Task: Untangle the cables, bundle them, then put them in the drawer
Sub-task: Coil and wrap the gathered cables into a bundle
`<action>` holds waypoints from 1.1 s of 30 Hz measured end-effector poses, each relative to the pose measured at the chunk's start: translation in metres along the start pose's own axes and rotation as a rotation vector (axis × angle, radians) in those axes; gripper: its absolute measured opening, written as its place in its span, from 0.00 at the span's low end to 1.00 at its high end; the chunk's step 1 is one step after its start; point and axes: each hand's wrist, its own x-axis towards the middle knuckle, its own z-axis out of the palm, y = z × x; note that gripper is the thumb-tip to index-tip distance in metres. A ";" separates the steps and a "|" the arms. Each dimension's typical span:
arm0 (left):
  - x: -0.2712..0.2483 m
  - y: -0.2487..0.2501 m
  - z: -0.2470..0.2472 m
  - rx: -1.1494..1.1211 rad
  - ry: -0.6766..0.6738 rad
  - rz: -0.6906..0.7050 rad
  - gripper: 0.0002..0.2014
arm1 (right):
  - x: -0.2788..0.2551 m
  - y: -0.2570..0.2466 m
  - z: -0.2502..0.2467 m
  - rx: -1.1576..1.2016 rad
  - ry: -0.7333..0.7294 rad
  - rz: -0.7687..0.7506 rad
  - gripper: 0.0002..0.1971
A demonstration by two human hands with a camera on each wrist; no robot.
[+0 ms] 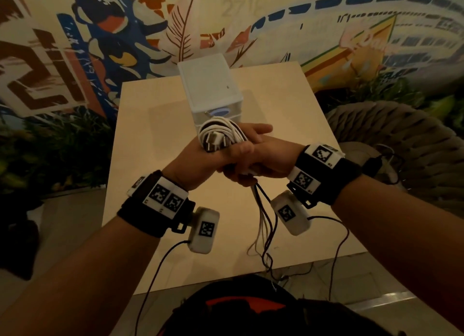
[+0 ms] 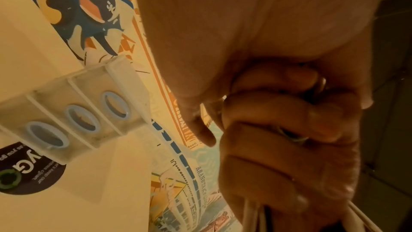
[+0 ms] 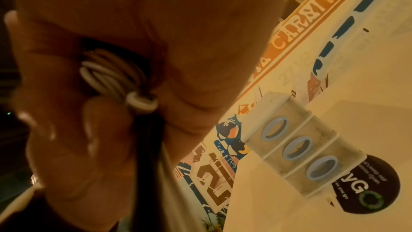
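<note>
A coiled bundle of white cables (image 1: pixel 221 134) with plug ends showing is held above the table, just in front of the small white drawer unit (image 1: pixel 213 89). My left hand (image 1: pixel 200 159) grips the coil from the left. My right hand (image 1: pixel 258 159) wraps around it from the right, its fingers curled under. Loose black and white cable tails (image 1: pixel 263 217) hang down from my hands to the table edge. The right wrist view shows the white loops (image 3: pixel 111 75) pressed in my palm. The unit's three drawers with blue ring handles (image 2: pixel 78 117) (image 3: pixel 296 149) look closed.
The light wooden table (image 1: pixel 155 124) carries a round black sticker (image 3: pixel 368 186) beside the drawer unit. A woven grey chair (image 1: pixel 401 139) stands at the right. A painted mural wall is behind. A black and red bag (image 1: pixel 251 310) lies below the table's near edge.
</note>
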 end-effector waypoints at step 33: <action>0.001 -0.004 -0.013 1.471 -0.292 -0.195 0.12 | -0.022 0.029 -0.032 -0.147 0.183 0.466 0.60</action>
